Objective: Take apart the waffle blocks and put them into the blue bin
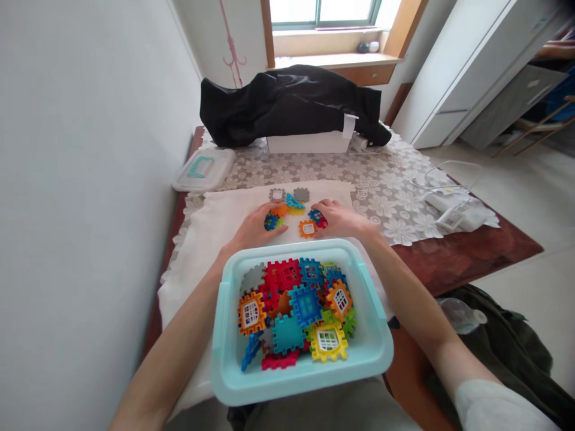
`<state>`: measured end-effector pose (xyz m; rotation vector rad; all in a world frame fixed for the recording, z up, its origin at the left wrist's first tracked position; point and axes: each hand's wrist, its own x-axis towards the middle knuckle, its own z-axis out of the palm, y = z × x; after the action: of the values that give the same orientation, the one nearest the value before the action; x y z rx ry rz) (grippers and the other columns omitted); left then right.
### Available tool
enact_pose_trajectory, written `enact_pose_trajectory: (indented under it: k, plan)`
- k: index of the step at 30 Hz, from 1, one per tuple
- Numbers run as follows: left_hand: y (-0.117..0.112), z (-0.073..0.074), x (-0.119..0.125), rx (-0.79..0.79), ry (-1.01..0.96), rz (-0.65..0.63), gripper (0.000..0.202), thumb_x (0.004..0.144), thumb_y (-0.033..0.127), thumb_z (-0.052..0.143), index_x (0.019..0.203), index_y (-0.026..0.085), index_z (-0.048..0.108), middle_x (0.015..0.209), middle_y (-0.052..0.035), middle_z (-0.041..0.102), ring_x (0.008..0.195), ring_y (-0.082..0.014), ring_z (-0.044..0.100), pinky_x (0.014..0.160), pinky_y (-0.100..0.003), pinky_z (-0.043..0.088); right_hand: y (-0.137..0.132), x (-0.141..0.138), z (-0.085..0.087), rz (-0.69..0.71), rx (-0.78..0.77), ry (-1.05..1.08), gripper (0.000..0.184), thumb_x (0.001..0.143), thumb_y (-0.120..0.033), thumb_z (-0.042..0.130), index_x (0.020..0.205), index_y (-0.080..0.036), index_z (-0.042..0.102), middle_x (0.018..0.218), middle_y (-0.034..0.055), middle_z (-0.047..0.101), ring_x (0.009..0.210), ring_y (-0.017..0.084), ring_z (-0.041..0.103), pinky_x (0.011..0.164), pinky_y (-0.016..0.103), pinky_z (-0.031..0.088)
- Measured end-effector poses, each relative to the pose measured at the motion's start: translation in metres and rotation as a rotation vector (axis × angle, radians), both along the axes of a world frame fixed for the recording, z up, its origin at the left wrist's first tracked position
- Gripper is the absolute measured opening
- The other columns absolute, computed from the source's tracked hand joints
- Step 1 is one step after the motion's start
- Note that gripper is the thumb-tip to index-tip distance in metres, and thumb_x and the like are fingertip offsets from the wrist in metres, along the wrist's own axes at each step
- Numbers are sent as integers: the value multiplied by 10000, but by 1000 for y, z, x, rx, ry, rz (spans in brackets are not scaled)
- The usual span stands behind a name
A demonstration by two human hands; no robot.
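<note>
"what does this figure show us on the table?"

"we see a white cloth [202,263] laid over a lace tablecloth [386,209], with a turquoise tub [219,341] of interlocking plastic blocks [305,305] at the near edge, and a window [323,12] beyond."

"and the hands?"

"the left hand [263,224] rests unclenched over small blocks [271,222]; the right hand [339,218] lies loosely against a red-and-blue block [318,218]."

This is a home; a wooden window sill [336,58] shows beyond a white floral lace tablecloth [395,209]. A white cupboard [471,78] stands beside it.
</note>
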<state>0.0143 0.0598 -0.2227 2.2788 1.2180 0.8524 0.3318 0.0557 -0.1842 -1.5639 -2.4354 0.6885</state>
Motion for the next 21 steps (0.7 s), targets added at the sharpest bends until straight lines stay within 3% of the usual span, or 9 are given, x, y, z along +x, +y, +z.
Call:
enact_pose_trajectory:
  k: [6,9,11,15,18,21]
  plan:
    - [-4,8,3,-92,-78,93,488,998,574,758,1317,207,731,1404,-155,806,1291,-358,772,1184,-546,599,10,-6,-1,9,46,-6,479,1057,-306,721,1521,-190,692,1561,202,705,1441,373,700,1281,501,528]
    - [-3,8,3,-102,-106,133,454,1015,608,722,1245,218,743,1315,-134,828,1214,-337,781,1095,-504,626,9,-10,-1,3,79,17,448,1079,-246,692,1525,-198,696,1592,186,697,1476,348,689,1304,475,511]
    - [-2,5,2,-108,-128,159,426,1027,605,703,1218,226,744,1272,-120,833,1171,-320,786,1054,-477,638,7,-13,-2,7,94,36,473,1092,-287,701,1558,-212,677,1615,173,685,1511,348,657,1316,478,500]
    - [3,-1,0,-125,-110,199,378,1046,541,669,1231,218,732,1255,-123,820,1087,-298,802,1009,-456,655,1,-24,-8,46,113,48,622,1054,-510,788,1594,-235,645,1602,162,687,1509,386,605,1282,537,528]
    - [3,-1,1,-60,-6,171,410,1088,497,602,1342,201,728,1410,-154,779,1267,-325,762,1150,-500,607,-3,-34,-16,78,156,14,742,975,-515,878,1612,-233,625,1630,166,652,1515,400,561,1270,562,529]
    - [-1,2,3,-4,179,102,533,1116,535,581,1513,197,692,1630,-171,675,1523,-376,621,1319,-587,465,-3,-41,-24,99,205,5,652,1028,-454,824,1599,-200,636,1652,179,627,1530,398,532,1282,573,511]
